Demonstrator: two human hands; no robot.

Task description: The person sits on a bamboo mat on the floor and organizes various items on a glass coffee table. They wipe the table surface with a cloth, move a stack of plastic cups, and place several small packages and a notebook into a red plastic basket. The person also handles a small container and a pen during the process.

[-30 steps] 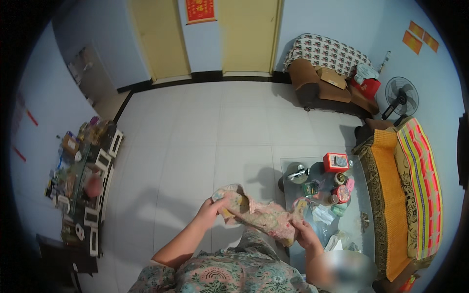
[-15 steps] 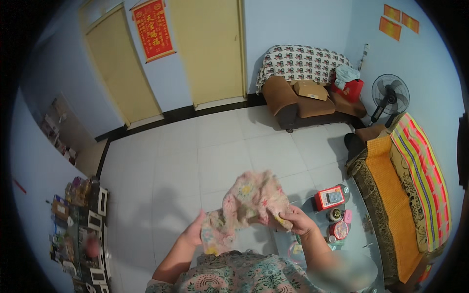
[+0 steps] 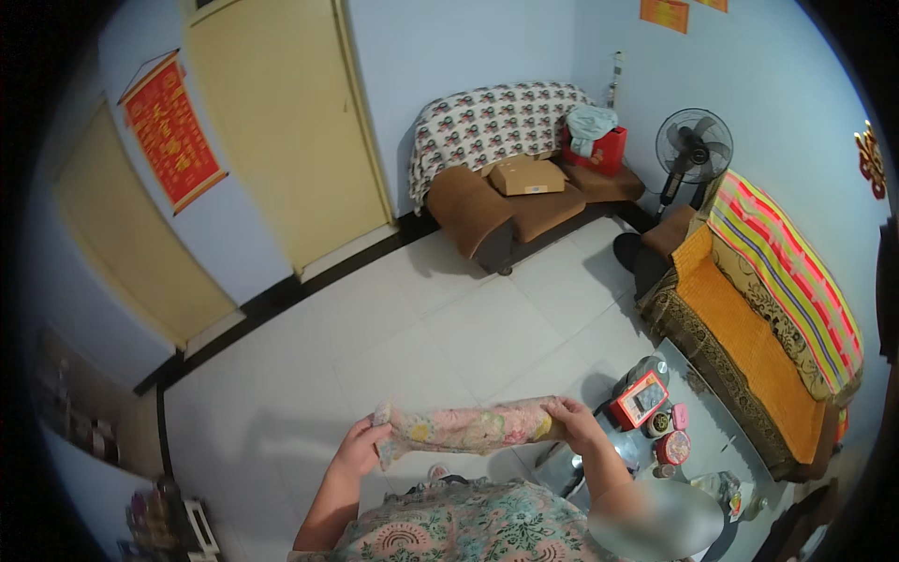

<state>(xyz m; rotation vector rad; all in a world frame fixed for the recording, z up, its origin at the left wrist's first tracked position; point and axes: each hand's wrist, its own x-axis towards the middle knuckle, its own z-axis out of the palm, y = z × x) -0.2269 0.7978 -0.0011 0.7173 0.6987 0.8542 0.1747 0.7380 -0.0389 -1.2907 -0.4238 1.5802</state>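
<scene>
— How do the hands stand?
— The left hand point(image 3: 360, 450) and right hand point(image 3: 579, 426) are raised, well apart, thumbs and fingers closed in a grip.
— And the forearms?
— Left forearm point(image 3: 328, 510) and right forearm point(image 3: 609, 471) lean inward from below (the right one partly blurred).

Cloth point(image 3: 478, 428) left — table point(image 3: 719, 417) right — sofa point(image 3: 744, 342) beyond.

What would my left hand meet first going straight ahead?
Your left hand would meet the pink floral cloth it holds; beyond, the way looks free above the floor, though depth is unclear.
</scene>
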